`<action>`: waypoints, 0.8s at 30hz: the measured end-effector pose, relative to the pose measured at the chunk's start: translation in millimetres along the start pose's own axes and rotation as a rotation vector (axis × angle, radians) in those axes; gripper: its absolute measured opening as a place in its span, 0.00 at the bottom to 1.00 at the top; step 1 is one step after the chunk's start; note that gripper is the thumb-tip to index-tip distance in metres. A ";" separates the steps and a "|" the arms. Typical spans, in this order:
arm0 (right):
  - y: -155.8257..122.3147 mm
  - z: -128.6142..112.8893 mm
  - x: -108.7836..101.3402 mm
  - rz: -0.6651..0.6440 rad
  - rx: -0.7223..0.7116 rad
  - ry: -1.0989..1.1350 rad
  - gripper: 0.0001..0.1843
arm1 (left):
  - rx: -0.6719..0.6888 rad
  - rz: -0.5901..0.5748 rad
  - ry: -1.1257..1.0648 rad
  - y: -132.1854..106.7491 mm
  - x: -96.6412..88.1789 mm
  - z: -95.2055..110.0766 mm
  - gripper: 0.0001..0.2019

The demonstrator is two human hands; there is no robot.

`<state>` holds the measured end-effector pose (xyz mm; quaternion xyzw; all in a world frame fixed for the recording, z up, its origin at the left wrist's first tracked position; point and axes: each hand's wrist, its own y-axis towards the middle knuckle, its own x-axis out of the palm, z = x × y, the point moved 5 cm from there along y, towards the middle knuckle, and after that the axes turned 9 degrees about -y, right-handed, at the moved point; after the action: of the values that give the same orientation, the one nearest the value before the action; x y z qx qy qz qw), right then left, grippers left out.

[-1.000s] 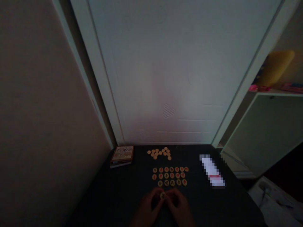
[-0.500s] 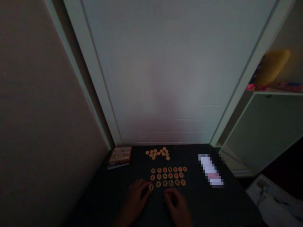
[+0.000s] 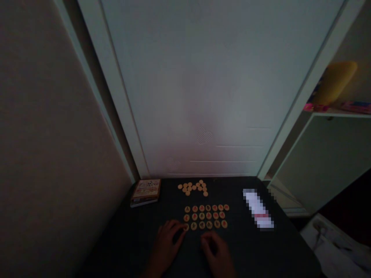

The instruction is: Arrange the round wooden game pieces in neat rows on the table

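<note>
a dark table is standing against a white panel in a dim room. nineteen marked discs are lying in three rows, about thirteen plain discs clustering beyond. the left hand is pinching the end disc, leftmost in the nearest row, its round face pointing up, the row running left to right. the right hand is curling its fingers; whether it is holding anything, i cannot tell.

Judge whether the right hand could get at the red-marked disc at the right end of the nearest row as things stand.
Probably yes: the right hand is close by, on the near side of the red-marked disc, and nothing visible stands between them.
</note>
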<state>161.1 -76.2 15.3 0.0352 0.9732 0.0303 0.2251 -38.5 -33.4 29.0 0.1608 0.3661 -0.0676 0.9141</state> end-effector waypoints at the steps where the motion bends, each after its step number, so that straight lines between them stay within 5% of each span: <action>1: 0.2 0.4 0.4 -0.003 0.005 0.002 0.23 | 0.006 0.009 0.001 -0.2 0.6 -1.0 0.10; 10: 17.4 -27.0 -16.6 -0.098 -0.077 -0.004 0.15 | 0.047 0.027 0.009 -1.4 2.7 -7.2 0.09; 17: 112.8 -38.2 -46.1 0.045 -0.182 -0.340 0.13 | 0.020 0.042 -0.021 -2.0 1.4 -6.1 0.09; 24: 172.1 -17.7 -33.5 0.043 -0.135 -0.547 0.10 | 0.029 0.077 -0.064 -2.4 1.1 -7.1 0.08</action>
<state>192.8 91.6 58.6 0.0478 0.8710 0.0893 0.4806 -42.9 -33.3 22.9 0.1858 0.3292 -0.0427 0.9248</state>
